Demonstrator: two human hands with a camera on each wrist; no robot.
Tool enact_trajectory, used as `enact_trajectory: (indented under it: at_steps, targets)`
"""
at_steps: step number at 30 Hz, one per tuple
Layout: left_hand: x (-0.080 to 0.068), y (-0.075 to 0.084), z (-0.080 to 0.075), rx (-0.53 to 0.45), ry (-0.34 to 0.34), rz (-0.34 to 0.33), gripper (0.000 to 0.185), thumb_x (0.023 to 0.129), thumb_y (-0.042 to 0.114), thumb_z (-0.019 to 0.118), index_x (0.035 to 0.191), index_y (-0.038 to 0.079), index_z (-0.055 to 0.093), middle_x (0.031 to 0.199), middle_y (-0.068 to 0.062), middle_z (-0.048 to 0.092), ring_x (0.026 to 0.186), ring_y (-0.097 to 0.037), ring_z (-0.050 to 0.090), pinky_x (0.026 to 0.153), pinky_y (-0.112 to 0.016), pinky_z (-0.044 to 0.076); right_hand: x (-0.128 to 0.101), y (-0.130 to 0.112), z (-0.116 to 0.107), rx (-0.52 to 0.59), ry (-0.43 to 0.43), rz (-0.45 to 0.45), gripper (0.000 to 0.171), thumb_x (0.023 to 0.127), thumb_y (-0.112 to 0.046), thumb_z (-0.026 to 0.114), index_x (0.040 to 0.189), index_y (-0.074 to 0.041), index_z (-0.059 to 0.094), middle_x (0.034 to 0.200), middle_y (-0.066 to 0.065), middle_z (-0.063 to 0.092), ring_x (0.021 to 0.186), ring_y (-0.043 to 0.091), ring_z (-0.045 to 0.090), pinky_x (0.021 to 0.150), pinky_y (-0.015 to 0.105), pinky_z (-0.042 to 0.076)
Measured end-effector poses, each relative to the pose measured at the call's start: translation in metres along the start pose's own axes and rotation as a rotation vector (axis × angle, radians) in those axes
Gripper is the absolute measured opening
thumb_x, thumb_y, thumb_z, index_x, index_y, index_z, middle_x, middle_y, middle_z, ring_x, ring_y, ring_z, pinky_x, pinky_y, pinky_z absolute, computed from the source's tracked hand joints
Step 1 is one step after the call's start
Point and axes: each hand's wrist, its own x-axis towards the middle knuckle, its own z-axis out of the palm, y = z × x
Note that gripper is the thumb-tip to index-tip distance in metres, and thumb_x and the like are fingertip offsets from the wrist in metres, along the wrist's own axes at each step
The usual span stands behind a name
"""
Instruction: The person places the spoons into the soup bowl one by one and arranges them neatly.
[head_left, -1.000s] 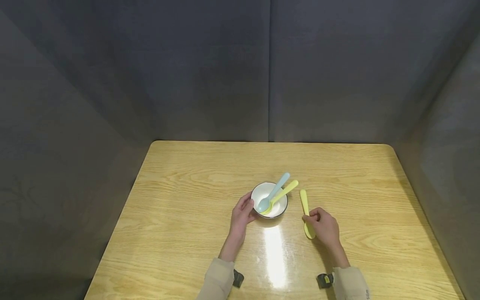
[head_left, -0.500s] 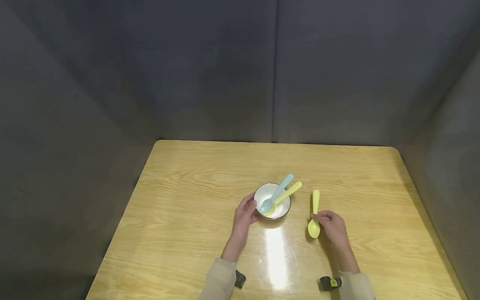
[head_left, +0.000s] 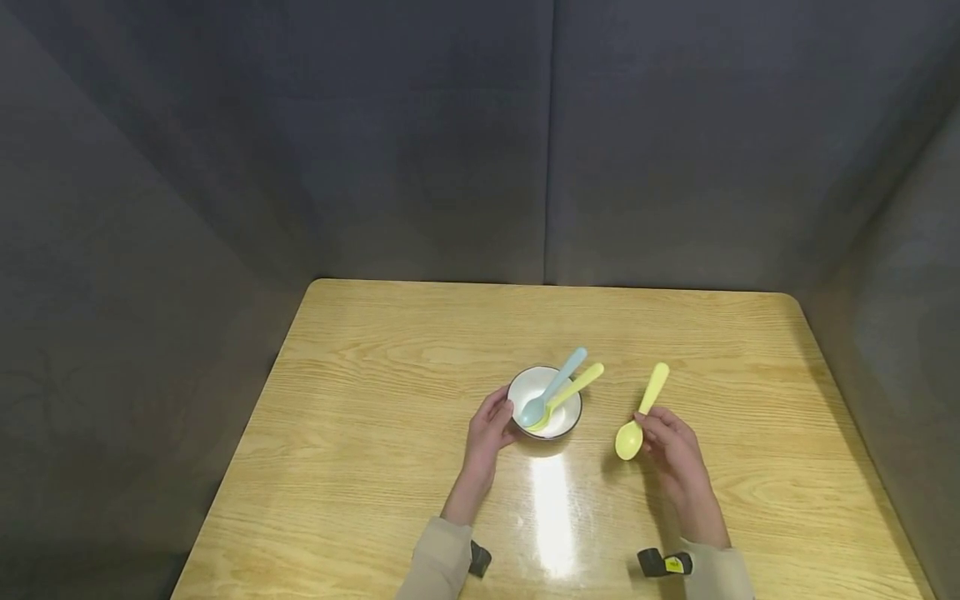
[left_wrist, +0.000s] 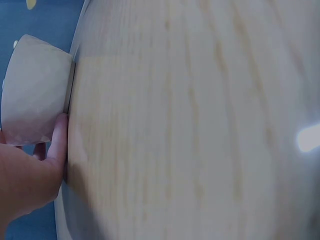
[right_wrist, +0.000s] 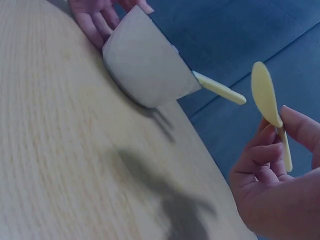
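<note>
a: right hand (head_left: 670,440) pinches the yellow spoon (head_left: 641,414) at the lower handle, thumb against curled fingers. scoop end points toward the person, handle tip angles up and away. the shadow under it in the right wrist view says it's off the tabletop (head_left: 360,467).

b: and the left hand (head_left: 489,427)?

a: cupped against the near-left side of the white bowl (head_left: 543,402); the fingers curl round its wall. bowl sits mid-tabletop, just left of the held spoon, not touching it.

b: what's in the bowl?

a: a blue spoon (head_left: 552,388) and a second yellow-green spoon (head_left: 566,394), scoops down inside, handles leaning out over the far-right rim, side by side.

b: handling notes on the held spoon?

a: looks like moulded plastic, so i'd judge it light and stiff, smooth enough to twist in a loose pinch. the flat handle near the neck seems the steadiest place to hold, about where the fingers are now. not fragile, by the look of it.

b: the bowl?

a: looks ceramic with a dark rim, so heavier and chippable. it could slide on the glossy tabletop, and the leaning handles might tip it if knocked. a hand at the wall suits it.

b: any writing, brands?

a: none readable on spoons or bowl. a small yellow patch shows on the dark band at the right wrist (head_left: 664,563), too small to read.
</note>
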Motion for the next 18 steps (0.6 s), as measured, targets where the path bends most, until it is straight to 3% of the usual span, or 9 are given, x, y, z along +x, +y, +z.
enact_trajectory:
  at_steps: [9, 18]
  targets:
    - [-0.001, 0.0, 0.0, 0.008, 0.01, -0.005, 0.045, 0.107, 0.028, 0.059, 0.148, 0.009, 0.055, 0.142, -0.013, 0.061, 0.125, -0.028, 0.061, 0.092, -0.039, 0.061, -0.004, -0.005, 0.007, 0.054, -0.051, -0.034, 0.02, 0.103, 0.0, 0.059, 0.091, -0.015, 0.066, 0.083, -0.006, 0.069, 0.076, 0.007, 0.06, 0.071, 0.021, 0.049]
    - [-0.001, 0.001, 0.0, -0.001, -0.012, 0.0, 0.046, 0.107, 0.029, 0.059, 0.149, 0.009, 0.054, 0.144, -0.013, 0.058, 0.129, -0.03, 0.058, 0.096, -0.042, 0.059, -0.005, -0.008, 0.017, 0.037, -0.078, -0.046, 0.018, 0.102, -0.001, 0.06, 0.092, -0.015, 0.063, 0.083, -0.007, 0.069, 0.076, 0.008, 0.061, 0.076, 0.025, 0.051]
